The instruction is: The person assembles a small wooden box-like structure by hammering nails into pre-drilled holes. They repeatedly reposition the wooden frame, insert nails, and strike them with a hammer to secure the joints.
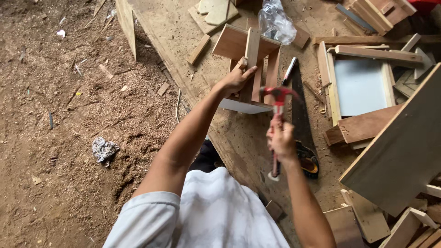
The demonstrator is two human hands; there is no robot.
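White shirt (216, 216) low centre; sawdust floor (69, 115) fills the left.
Right grip (281, 140) clamped on hammer (277, 110); left grip (236, 80) steadies frame (250, 69) on board (183, 46). Scrap wood (399, 151) crowds right edge.

A large plywood board (229, 133) lies on the dirt floor (59, 115), which is strewn with sawdust, wood chips and a crumpled grey rag (104, 149). On the board sit a small wooden frame (250, 69), a handsaw (301, 119), a clear plastic bag (276, 23), a shallow box with a pale blue panel (358, 82), and loose offcuts (199, 49) and planks (399, 151).
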